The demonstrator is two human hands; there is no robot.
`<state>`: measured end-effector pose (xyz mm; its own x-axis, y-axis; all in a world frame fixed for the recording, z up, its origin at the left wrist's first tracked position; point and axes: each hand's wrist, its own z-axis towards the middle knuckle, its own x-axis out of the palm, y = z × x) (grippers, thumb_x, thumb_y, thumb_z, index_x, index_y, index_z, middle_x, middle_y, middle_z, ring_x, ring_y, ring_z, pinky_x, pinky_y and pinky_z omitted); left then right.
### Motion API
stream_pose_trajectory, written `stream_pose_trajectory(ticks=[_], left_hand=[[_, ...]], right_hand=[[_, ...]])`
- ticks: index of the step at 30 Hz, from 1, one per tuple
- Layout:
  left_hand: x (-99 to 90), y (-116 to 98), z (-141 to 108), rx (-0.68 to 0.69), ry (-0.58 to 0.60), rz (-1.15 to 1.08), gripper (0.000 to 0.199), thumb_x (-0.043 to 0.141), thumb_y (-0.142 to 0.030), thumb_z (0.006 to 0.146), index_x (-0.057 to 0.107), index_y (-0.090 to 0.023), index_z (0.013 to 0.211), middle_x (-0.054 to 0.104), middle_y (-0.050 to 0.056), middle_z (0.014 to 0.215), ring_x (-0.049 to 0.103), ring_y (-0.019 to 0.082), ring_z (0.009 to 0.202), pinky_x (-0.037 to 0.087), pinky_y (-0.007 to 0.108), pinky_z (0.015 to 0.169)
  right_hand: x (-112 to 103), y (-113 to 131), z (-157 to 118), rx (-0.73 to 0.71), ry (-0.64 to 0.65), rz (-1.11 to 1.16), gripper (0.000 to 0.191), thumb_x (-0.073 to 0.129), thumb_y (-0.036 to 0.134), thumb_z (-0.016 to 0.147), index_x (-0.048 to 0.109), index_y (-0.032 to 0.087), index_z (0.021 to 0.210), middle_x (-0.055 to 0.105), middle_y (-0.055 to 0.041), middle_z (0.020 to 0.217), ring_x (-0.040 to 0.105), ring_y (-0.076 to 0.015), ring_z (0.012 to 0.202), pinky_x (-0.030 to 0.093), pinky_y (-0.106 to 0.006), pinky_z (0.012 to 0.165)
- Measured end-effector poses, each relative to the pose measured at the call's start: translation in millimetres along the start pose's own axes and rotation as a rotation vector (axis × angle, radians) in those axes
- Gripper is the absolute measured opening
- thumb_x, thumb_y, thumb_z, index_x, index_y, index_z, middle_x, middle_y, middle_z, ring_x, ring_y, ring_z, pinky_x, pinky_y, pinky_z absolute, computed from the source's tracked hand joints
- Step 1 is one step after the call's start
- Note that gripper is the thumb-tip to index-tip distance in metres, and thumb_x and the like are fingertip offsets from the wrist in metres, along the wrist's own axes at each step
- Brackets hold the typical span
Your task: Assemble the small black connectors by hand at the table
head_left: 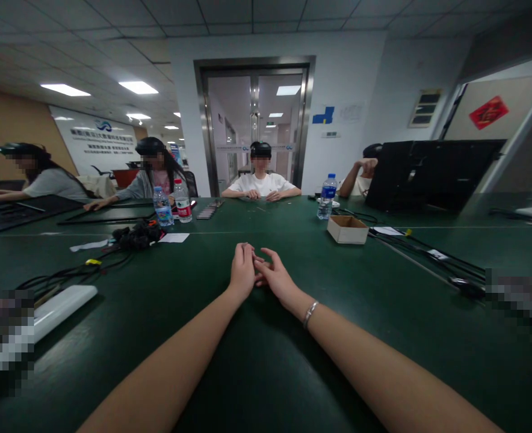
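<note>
My left hand (243, 272) and my right hand (278, 278) meet over the middle of the green table (266, 361). The left fingers are pressed together and bent inward; whatever they may hold is hidden. On the right, the index finger is stretched out and lifted apart, while the thumb side touches the left fingers. I see nothing in the right hand. A silver bracelet (310, 314) circles my right wrist. Closest to the hands on the table is an open cardboard box (348, 231), farther off to the right.
Black cables (137, 236), bottles (182, 204) and a white bar-shaped object (65, 310) lie or stand to the left. At right are another water bottle (327, 197), more cables (422, 248) and a large black panel (428, 174). Several people sit around the table, one (261, 183) directly opposite.
</note>
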<state>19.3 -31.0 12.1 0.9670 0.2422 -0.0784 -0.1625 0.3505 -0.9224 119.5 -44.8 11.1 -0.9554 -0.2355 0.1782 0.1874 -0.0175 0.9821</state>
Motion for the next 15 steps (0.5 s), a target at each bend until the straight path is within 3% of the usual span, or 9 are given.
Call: stream_pose_trajectory(ticks=[3,6,10,12,15], left_hand=[[-30.0,8.2,11.8,-0.038,0.030,0.073,0.035,0.026,-0.050,0.090,0.045,-0.022,0.082,0.048,-0.003,0.066,0.048,0.011,0.051,0.041,0.022,0.049],[-79.7,11.7,21.8,-0.108,0.043,0.384,0.038,0.029,-0.052,0.088,0.051,-0.022,0.080,0.052,-0.001,0.063,0.050,0.014,0.051,0.040,0.025,0.050],[-156.3,5.3,16.7,-0.187,0.128,0.912,0.044,0.027,-0.056,0.087,0.057,-0.024,0.089,0.063,0.005,0.075,0.061,0.022,0.070,0.044,0.032,0.063],[-192.0,0.3,6.4,-0.182,0.167,1.139,0.046,0.025,-0.055,0.088,0.058,-0.025,0.096,0.066,0.009,0.089,0.063,0.027,0.081,0.045,0.036,0.068],[-241.3,-3.2,-12.3,-0.058,0.203,1.477,0.042,0.029,-0.046,0.087,0.061,-0.021,0.100,0.066,0.013,0.099,0.060,0.031,0.093,0.044,0.040,0.079]], right_hand=[[-4.0,-1.6,-0.9,-0.001,0.063,-0.092,0.056,0.054,0.028,0.084,0.029,0.027,0.134,0.061,0.0015,0.081,0.065,-0.0109,0.060,0.050,-0.022,0.056],[-22.7,3.1,0.3,-0.045,0.073,-0.276,0.054,0.054,0.028,0.084,0.034,0.027,0.133,0.061,-0.0002,0.085,0.065,-0.0123,0.064,0.050,-0.024,0.059],[-64.0,18.7,2.4,-0.185,-0.129,-0.887,0.043,0.058,0.028,0.080,0.052,0.027,0.123,0.065,-0.0034,0.088,0.061,-0.0156,0.071,0.044,-0.026,0.062],[-88.8,28.6,2.2,-0.166,-0.219,-1.155,0.041,0.055,0.029,0.081,0.055,0.025,0.122,0.066,-0.0060,0.090,0.060,-0.0186,0.077,0.043,-0.028,0.064],[-128.5,43.7,-1.4,-0.069,-0.356,-1.411,0.040,0.049,0.029,0.083,0.055,0.020,0.122,0.066,-0.0115,0.101,0.059,-0.0232,0.087,0.043,-0.032,0.071]])
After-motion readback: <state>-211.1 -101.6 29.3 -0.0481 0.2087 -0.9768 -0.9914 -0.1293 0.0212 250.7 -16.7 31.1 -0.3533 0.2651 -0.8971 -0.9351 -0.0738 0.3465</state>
